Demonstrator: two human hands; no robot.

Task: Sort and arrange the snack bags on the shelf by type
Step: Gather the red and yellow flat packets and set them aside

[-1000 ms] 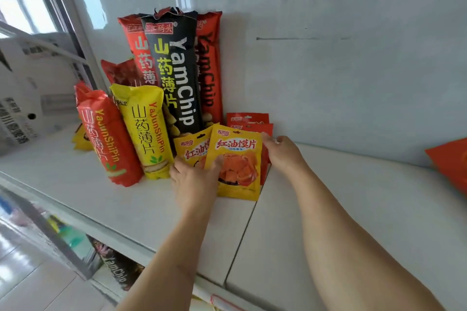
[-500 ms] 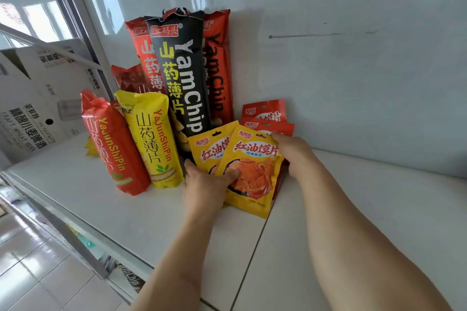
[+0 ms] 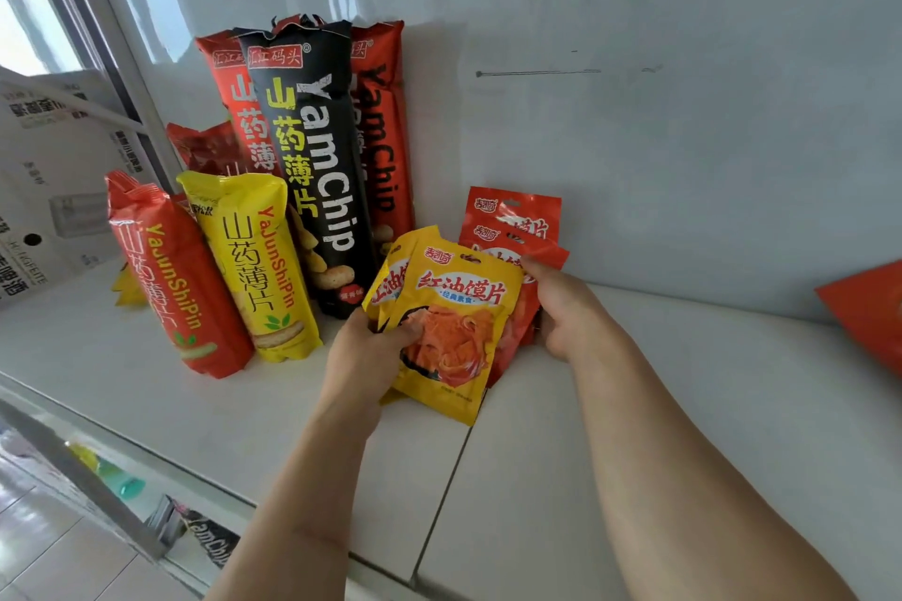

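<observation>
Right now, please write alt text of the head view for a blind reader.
Both hands, left hand and right hand, hold small yellow snack pouches on a white shelf; tall YamChip bags stand behind.

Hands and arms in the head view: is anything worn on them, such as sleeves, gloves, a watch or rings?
Both are bare. The left hand and right hand show no gloves, and no watch or band at either wrist. Both forearms are uncovered to the frame edge. No rings show on the visible fingers.

Bright daylight, wall (image 3: 634, 39) glare, bowed wide-angle edges
</observation>
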